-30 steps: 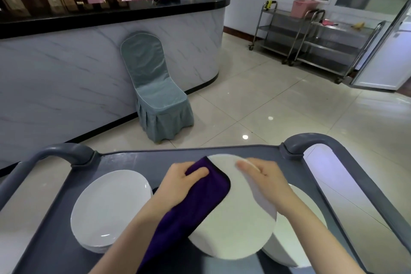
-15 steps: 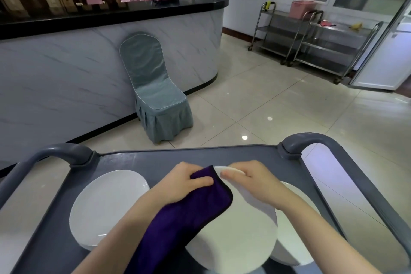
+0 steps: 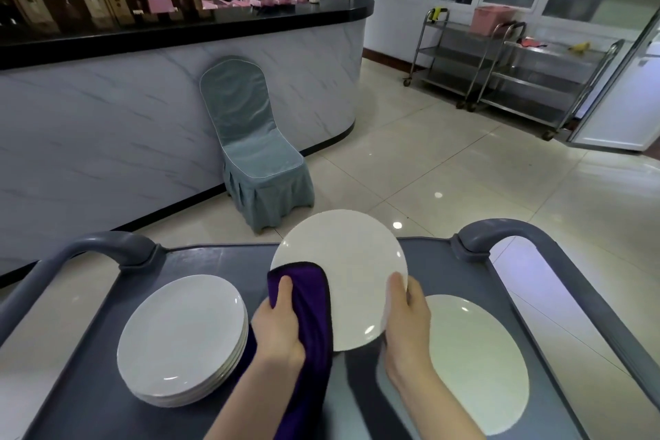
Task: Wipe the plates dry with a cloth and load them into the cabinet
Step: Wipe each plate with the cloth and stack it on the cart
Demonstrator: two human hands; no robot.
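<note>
Over the grey plastic cart (image 3: 214,261) the person holds a round white ceramic plate (image 3: 350,261) tilted up, clear of the cart's top; the right hand (image 3: 405,318) pinches its lower right rim, thumb on the face and fingers behind. The left hand (image 3: 276,325) pinches a deep purple cloth (image 3: 310,296) against the plate's left edge, thumb on top. A stack of white plates (image 3: 182,336) sits on the cart to the left, another white plate (image 3: 475,361) to the right.
</note>
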